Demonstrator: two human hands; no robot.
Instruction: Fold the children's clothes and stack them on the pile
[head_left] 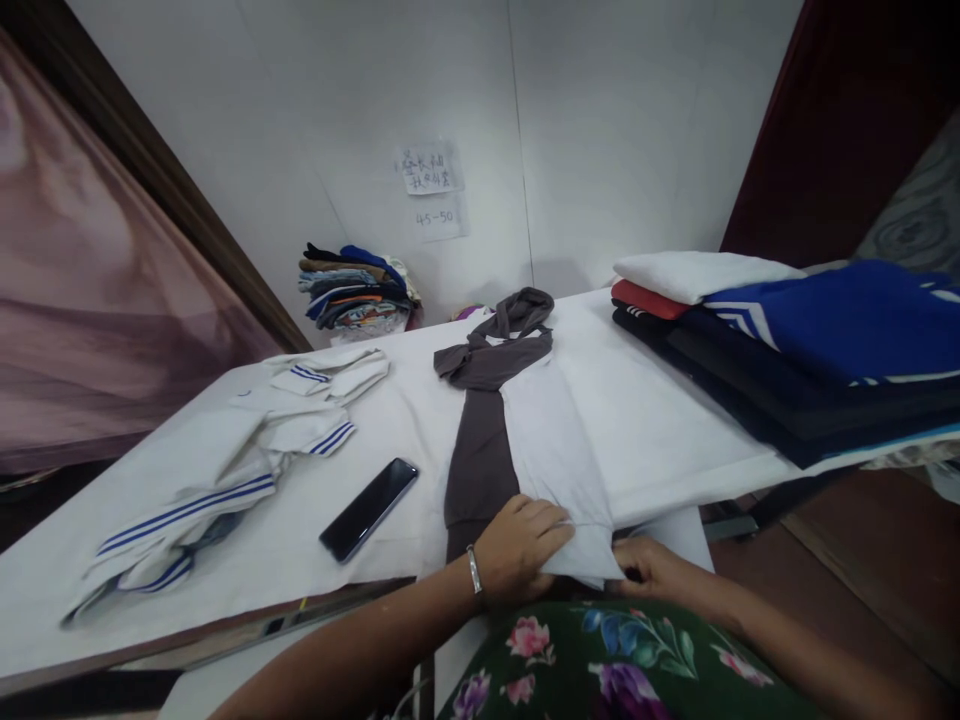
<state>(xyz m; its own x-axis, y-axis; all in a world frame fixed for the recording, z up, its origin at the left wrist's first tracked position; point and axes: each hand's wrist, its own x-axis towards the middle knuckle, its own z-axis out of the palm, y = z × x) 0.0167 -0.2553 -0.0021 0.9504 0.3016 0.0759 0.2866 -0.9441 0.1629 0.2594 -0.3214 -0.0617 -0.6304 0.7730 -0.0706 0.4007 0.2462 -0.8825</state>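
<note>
A grey and white hooded top [480, 450] lies lengthwise on the table, narrowed by folding, with its grey hood [525, 312] at the far end and a grey sleeve across its upper part. The white half [555, 430] faces up on the right. My left hand [521, 545], with a silver bracelet at the wrist, is closed over the near hem, its fingers on top of the cloth. At the hem's right corner, my right hand [649, 568] pinches the white fabric at the table's edge; part of its fingers is hidden.
A black phone [369, 508] lies left of the top. Further left is a rumpled white garment with blue stripes [217, 480]. Folded clothes [356, 290] are piled at the back left. Another stack [750, 350] occupies the right side. Paper notes [431, 175] hang on the wall.
</note>
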